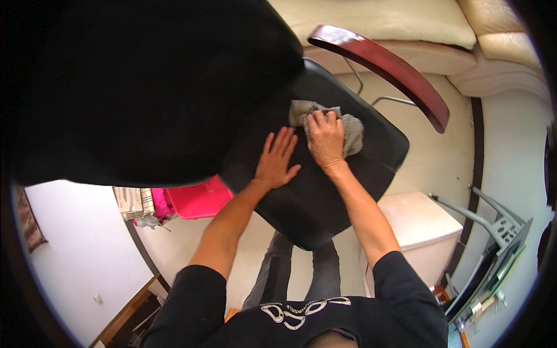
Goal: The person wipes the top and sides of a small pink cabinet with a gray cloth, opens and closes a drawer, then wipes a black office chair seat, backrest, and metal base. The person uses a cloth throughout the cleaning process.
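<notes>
A black chair seat lies before me, its surface smooth like leather. My right hand grips a crumpled grey cloth and presses it on the seat. Flat on the seat to the left, palm down with fingers spread, rests my left hand; nothing is in it. The chair's large black backrest rises at the upper left and hides what is behind it. A curved, glossy red-brown armrest stands out past the seat's right side.
A cream leather sofa runs along the top. To the right stand a pale cabinet and a grey metal frame by the wall. Beyond my left arm is a bright pink plastic container beside folded items.
</notes>
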Tool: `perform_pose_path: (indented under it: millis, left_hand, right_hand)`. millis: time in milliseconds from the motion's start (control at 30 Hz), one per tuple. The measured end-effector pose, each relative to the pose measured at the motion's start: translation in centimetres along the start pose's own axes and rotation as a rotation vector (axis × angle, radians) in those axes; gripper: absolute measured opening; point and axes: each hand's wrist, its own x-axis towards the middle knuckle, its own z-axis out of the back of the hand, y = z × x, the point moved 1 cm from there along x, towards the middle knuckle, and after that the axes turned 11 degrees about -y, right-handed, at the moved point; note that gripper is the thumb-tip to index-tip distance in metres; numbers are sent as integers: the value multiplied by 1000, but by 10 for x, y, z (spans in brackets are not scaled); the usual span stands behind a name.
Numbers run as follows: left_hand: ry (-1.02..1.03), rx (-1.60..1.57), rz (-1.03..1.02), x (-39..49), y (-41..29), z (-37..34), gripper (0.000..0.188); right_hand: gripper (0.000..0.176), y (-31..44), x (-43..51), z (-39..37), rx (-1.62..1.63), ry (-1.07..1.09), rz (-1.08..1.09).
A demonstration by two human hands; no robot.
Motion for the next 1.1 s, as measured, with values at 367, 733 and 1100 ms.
perform_pose_path:
  millis: [367, 733, 1100]
  left_hand:
    - [-17, -470, 780, -151, 20, 142, 36]
    - [-970, -672, 578, -243, 211, 580, 86]
    - [-781, -175, 612, -65, 178, 627, 97]
  right_hand:
    - [40, 1, 10, -13, 226, 42, 26]
    - [35, 42, -78, 46, 425, 1112, -219]
    - [31, 139, 108, 214, 1364, 97, -616]
